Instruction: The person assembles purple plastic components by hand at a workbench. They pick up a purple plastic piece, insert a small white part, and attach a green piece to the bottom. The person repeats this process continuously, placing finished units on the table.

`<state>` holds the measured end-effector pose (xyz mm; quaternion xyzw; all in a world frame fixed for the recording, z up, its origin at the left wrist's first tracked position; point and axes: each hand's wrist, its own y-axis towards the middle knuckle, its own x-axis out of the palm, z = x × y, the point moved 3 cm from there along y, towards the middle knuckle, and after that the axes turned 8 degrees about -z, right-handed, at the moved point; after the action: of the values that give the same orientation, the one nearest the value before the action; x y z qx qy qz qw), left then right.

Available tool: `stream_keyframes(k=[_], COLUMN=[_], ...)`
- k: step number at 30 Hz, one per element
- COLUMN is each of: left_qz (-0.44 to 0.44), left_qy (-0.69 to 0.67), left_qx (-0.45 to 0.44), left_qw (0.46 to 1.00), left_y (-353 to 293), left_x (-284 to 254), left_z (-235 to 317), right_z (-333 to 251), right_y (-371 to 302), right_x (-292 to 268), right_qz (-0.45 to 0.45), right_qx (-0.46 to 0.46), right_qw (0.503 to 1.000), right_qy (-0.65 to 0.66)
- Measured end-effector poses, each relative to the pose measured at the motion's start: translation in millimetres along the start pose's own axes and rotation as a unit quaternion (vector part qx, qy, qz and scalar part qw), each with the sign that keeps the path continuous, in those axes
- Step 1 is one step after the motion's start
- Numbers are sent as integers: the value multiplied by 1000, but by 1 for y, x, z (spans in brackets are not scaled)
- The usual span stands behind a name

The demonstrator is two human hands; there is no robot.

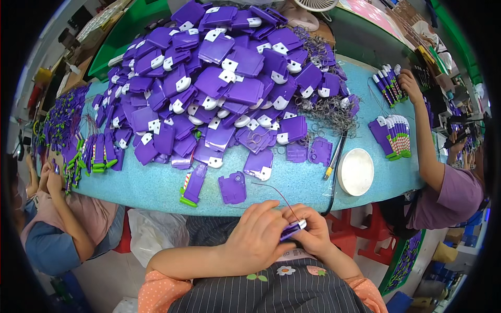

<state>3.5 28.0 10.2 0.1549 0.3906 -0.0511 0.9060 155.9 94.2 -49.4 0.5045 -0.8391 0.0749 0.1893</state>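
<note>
In front of my apron, just off the table's near edge, both hands are closed around one small purple-and-white plastic casing (293,229). My left hand (261,229) covers much of it from the left, while my right hand (311,229) grips its white end. From between the fingers a thin dark red wire (282,194) curves up and to the left over the table. Nearest to my hands on the table lie a loose purple casing half (232,189), a purple-and-white one (259,166), and a purple piece with a green end and striped side (195,183).
A big heap of purple-and-white casings (224,78) fills the table's middle. Tangled grey wire rings (331,112) lie along its right side. A white round dish (356,172) and a tool with a yellow tip (329,171) sit nearby. Co-workers' arms (429,141) reach in at both sides.
</note>
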Motion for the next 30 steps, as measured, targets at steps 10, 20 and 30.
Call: stream_keyframes(k=[10, 20, 30], left_qz=[12, 90, -71], left_qy=[177, -82, -484], left_qx=[-44, -65, -199], left_qw=[983, 990, 849], left_y=[33, 26, -5], left_x=[-2, -44, -8], left_z=[-78, -50, -24], right_z=[-171, -142, -74], right_y=[9, 19, 45], right_x=[-144, -218, 38], right_qz=[374, 397, -163], right_qx=[-99, -33, -29], right_qw=[785, 449, 804], right_qy=[-484, -800, -571])
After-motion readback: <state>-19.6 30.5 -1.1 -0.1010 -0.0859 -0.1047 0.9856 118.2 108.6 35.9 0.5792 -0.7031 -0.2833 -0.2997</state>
